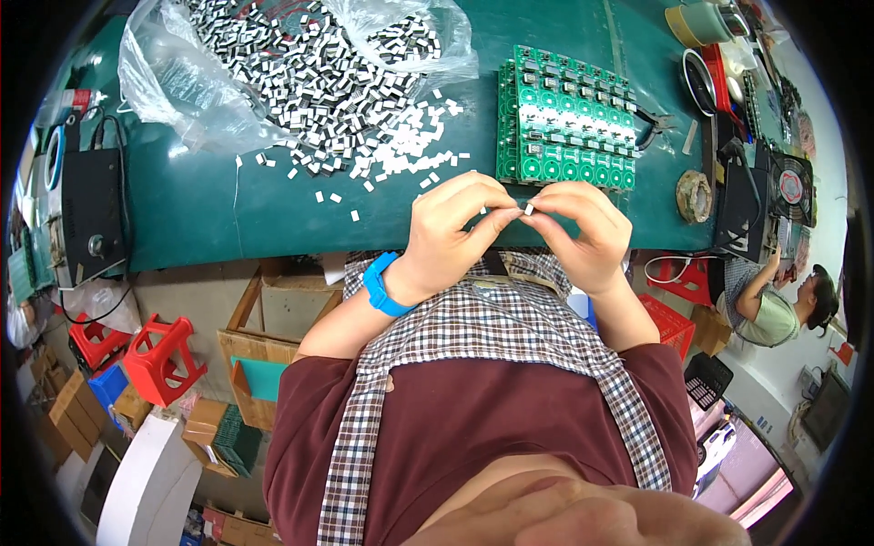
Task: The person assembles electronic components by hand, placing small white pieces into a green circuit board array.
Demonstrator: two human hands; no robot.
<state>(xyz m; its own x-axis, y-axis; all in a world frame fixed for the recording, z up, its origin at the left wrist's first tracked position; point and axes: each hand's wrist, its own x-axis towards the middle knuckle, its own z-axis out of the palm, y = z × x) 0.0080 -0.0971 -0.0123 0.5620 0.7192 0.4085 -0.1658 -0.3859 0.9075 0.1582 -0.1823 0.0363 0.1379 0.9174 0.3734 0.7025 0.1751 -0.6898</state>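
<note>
My right hand (583,229) pinches a small white block (529,209) between thumb and forefinger, in front of my chest at the table's near edge. The fingertips of my left hand (462,226) are pinched together right beside that block; what they hold is too small to make out. A blue band circles my left wrist. Ahead and to the left lies a big heap of small white-and-black blocks (332,100), partly inside a clear plastic bag (168,86). Just beyond my right hand stands a stack of green circuit boards (569,118) fitted with small components.
Pliers (654,127) and a tape roll (694,196) lie right of the boards on the green table (182,209). A black box with a knob (94,218) sits at the left edge. Red stools (164,359) stand below left. Another person (774,291) works at far right.
</note>
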